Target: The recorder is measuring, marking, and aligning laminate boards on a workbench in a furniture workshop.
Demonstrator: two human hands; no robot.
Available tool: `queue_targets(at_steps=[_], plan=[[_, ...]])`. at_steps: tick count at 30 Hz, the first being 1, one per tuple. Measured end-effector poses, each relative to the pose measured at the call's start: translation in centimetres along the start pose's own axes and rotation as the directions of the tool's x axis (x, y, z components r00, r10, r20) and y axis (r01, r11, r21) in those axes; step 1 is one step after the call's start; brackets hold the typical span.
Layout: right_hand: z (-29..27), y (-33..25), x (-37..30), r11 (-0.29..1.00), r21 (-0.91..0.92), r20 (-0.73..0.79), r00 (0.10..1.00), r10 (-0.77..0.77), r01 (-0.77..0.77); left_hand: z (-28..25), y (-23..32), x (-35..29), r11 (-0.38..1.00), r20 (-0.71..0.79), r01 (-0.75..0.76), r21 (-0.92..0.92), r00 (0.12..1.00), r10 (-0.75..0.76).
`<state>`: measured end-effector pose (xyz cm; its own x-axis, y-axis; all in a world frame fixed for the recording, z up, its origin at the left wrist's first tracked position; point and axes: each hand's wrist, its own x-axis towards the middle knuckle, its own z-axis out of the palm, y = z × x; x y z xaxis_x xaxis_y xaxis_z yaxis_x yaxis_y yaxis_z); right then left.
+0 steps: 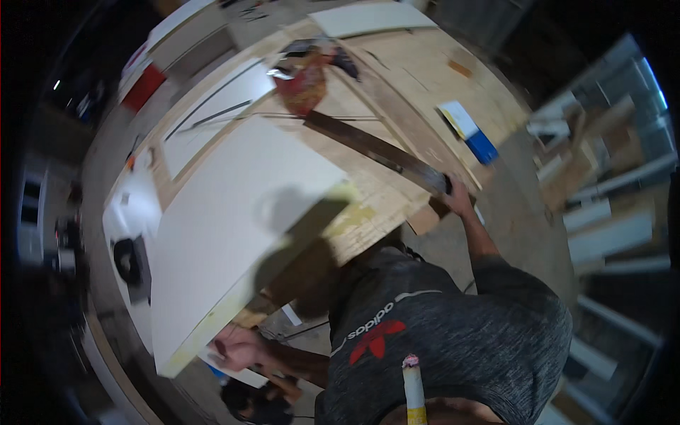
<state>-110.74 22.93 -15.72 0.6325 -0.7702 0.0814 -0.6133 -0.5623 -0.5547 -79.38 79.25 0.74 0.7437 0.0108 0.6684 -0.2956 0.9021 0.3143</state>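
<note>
My right hand [460, 196] is closed round the near end of a long dark brown bar [372, 150], which slants across the workbench. The bar's far end reaches a crumpled red and brown bag [303, 83]. A large white panel [234, 212] with a yellowish edge lies on the bench to the left, jutting out toward me. Beside that panel's near left corner is my left hand [241, 348], palm partly showing and fingers loosely apart. Blur leaves it unclear whether those fingers touch the panel's edge. My shadow falls across the panel.
A blue and white box [469, 134] sits at the bench's right side, near a small wood block [459, 68]. Boards and offcuts [609, 227] are stacked at right. Another person [258, 402] is low down beyond my left forearm. A lit cigarette [414, 389] shows at the bottom.
</note>
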Motion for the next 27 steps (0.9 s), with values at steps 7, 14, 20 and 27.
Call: queue_targets(at_steps=[7,14,20,27], plan=[[-2.9,-1.0,-2.7,0.886,-0.366,-0.050,0.956,0.288,-0.286,4.6,-2.7,9.2,1.000,-0.243,0.006,0.026,0.970,0.000],[-2.4,-6.0,0.3,0.783,-0.573,0.089,0.931,0.355,-0.243,5.1,-5.5,13.8,0.964,-0.330,-0.074,0.256,0.930,0.159],[1.7,-17.9,7.8,0.937,0.239,0.102,0.953,-0.285,0.255,3.0,-2.5,15.7,0.952,-0.363,-0.037,0.304,0.919,0.151],[7.8,-23.3,14.4,0.843,0.285,0.021,0.876,-0.482,0.457,5.9,-4.7,15.0,0.942,-0.465,-0.190,0.275,0.832,0.304]])
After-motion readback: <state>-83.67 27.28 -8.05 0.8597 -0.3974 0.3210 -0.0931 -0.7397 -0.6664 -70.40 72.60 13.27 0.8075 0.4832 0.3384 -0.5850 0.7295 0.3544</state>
